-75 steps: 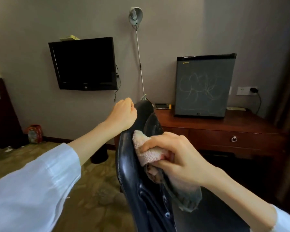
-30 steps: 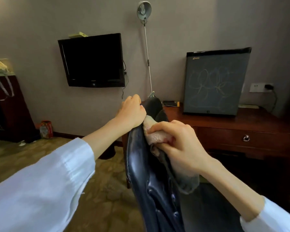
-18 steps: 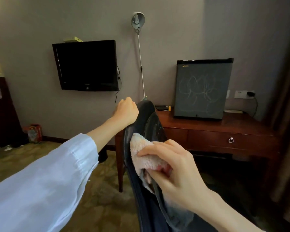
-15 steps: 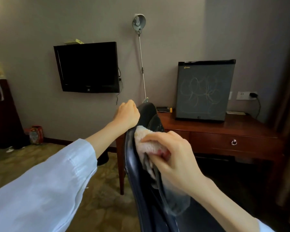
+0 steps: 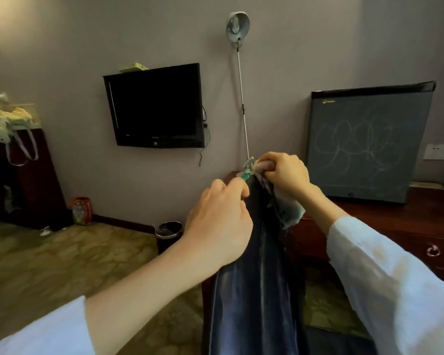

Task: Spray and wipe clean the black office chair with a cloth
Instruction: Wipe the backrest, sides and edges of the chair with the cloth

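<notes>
While L hand (image 5: 217, 221) grips chair back (image 5: 254, 278) — R hand (image 5: 283, 174) clutches cloth (image 5: 290, 213).

The chair (image 5: 254, 278) stands before the desk (image 5: 395, 221), which bears a fridge (image 5: 364, 142); the television (image 5: 157, 106) hangs left.

hotel room | wall tv (image 5: 155, 106) | minifridge (image 5: 367, 142) | wooden desk (image 5: 395, 221)

Both sleeves of the person are white, long and loose. The left sleeve (image 5: 41, 331), left of the chair (image 5: 254, 290), looks plain and smooth, with a wide cuff. The right sleeve (image 5: 385, 278), right of the chair, has soft folds and a faint yellowish shade near its cuff. Past the cuffs, the forearms, left hand (image 5: 215, 221) and right hand (image 5: 283, 172) are bare.
</notes>
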Motion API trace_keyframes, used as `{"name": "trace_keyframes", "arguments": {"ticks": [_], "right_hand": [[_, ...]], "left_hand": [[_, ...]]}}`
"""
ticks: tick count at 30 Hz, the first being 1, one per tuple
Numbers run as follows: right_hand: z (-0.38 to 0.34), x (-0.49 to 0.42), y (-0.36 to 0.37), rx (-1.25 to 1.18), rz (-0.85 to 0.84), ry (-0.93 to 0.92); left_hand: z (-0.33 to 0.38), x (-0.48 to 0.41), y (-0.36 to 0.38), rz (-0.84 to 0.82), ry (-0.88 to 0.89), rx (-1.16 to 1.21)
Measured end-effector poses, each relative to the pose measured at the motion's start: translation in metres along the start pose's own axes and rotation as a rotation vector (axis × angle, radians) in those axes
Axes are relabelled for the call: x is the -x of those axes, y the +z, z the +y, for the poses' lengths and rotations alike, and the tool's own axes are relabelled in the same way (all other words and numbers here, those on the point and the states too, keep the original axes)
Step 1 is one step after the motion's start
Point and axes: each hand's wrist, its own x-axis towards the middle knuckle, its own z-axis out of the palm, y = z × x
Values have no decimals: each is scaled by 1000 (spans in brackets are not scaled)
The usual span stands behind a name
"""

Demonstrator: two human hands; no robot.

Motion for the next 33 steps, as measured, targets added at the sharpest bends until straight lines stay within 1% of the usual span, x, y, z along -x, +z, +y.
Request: {"name": "trace_keyframes", "arguments": {"ticks": [3, 7, 11, 15, 18, 21, 26, 29, 31, 33], "right_hand": [[21, -29, 14, 4, -74, 57], [32, -36, 18, -55, -89, 108], [22, -14, 8, -76, -108, 53], [-1, 50, -24, -133, -123, -27], [-20, 122, -46, -204, -144, -117], [-43, 203, -68, -212, -153, -199], [-79, 323, -109, -323, -134, -204], [-86, 360, -119, -338, -138, -247], [-88, 368, -119, -338, -107, -262], [-91, 368, -115, -315, -68, -262]], "left_hand": [[-1, -2, 1, -2, 13, -12], [-2, -3, 1, -16, 10, -35], [-1, 0, 1, -38, -19, -57], [0, -2, 1, -39, -26, -55], [1, -1, 2, -36, -42, -42], [3, 3, -2, -14, -51, -43], [18, 21, -14, 34, -10, -64], [27, 33, -22, 40, -6, -28], [33, 43, -27, 33, -28, 32], [36, 54, -27, 32, -13, 41]]}}
